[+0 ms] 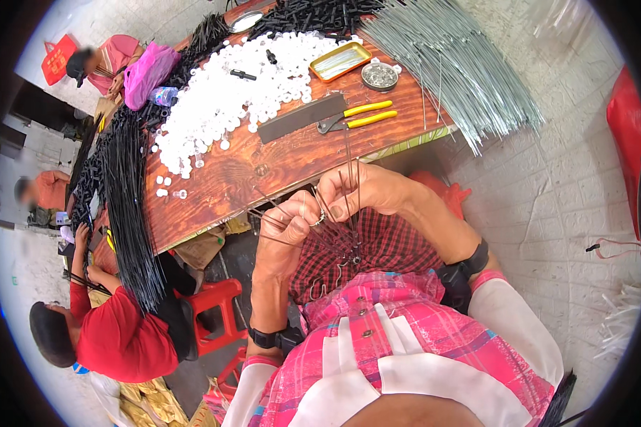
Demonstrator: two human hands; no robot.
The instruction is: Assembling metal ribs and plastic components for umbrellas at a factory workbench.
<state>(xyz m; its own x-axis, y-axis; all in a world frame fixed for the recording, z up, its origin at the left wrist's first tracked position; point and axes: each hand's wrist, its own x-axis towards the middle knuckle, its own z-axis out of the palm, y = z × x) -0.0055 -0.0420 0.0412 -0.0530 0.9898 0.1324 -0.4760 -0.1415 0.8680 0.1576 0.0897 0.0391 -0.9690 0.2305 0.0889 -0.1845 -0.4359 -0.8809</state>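
Note:
Above my lap, at the table's near edge, my hands are close together with their fingers closed. My left hand (283, 226) pinches thin dark rods (268, 218), whose ends stick out to the left. My right hand (363, 188) grips more of them, some rising past the fingers. Between the fingertips shows a small shiny metal ring or wire loop (320, 217); its exact kind is too small to tell. Lower rod ends meet near a small dark fitting (355, 250) over the checked cloth on my lap.
On the wooden table (221, 188) lie white plastic caps (214, 99), yellow-handled pliers (360, 117), a grey flat bar (299, 119), a yellow tray (340, 61) and a round tin (379, 76). Silvery rods (470, 78) overhang the right; black rods (124, 206) overhang the left, near a person in red (124, 334).

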